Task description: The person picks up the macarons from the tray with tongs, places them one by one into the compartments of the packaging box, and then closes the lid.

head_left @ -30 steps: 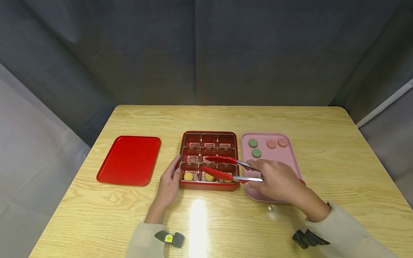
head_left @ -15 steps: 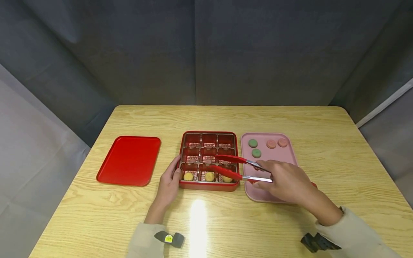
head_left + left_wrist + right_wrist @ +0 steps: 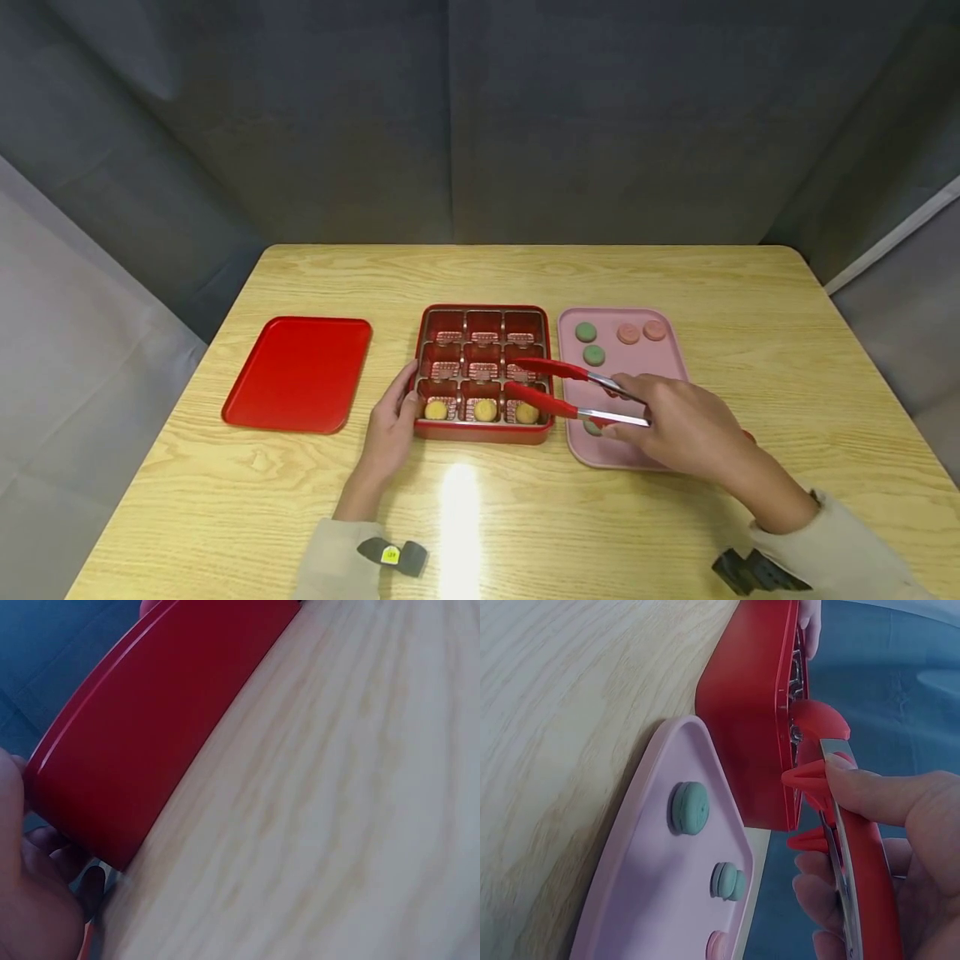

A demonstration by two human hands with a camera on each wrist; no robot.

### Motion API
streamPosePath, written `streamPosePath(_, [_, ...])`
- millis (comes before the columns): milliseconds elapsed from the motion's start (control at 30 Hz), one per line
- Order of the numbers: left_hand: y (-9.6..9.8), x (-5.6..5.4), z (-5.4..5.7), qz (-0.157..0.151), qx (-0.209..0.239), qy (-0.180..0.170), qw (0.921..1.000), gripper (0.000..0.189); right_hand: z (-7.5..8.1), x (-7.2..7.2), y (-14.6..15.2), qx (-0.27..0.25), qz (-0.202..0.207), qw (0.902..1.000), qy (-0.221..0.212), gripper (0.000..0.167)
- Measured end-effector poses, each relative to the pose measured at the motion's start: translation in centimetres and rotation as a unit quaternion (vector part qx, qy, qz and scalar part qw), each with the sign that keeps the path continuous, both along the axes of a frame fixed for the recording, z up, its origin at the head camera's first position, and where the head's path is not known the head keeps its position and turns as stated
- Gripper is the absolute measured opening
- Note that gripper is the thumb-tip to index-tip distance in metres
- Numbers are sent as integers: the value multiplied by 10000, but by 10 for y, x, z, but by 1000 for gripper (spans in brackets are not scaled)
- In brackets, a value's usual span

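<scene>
A red box (image 3: 483, 433) with a clear-walled, nine-cell insert stands mid-table. Yellow macarons sit in its front row: one at left (image 3: 436, 409), one in the middle (image 3: 485, 410) and one at right (image 3: 527, 413). My left hand (image 3: 392, 425) holds the box at its left side, fingers and thumb against the wall and rim. My right hand (image 3: 678, 425) grips a pair of red-tipped metal tongs (image 3: 611, 417). The tong arms are spread over the box's right column with nothing between their tips.
Right of the box lies a pink tray (image 3: 645, 362) with green macarons (image 3: 586, 332) and pink macarons (image 3: 628, 333); the hand and tongs cover part of it. A red tray (image 3: 300, 375) lies at left. Dark curtains hang behind the table.
My right hand and the tongs have moved right, from over the box's middle toward the pink tray. The middle yellow macaron shows fully now. My left hand stays at the box.
</scene>
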State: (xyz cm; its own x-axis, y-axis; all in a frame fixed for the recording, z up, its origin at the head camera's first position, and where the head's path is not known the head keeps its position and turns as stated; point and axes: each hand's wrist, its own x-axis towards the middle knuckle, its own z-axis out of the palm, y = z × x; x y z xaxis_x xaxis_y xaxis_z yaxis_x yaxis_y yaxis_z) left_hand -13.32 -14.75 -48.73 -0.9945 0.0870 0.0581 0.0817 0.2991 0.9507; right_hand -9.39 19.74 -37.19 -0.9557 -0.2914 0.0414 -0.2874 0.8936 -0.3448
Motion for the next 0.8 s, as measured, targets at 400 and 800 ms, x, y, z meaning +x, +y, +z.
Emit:
streamPosePath(400, [1, 1, 0, 47, -6, 13, 10000, 46, 2, 8, 16, 20, -234, 9992, -318, 54])
streamPosePath(800, [1, 1, 1, 88, -92, -23, 9999, 46, 2, 15, 32, -7, -424, 9978, -515, 59])
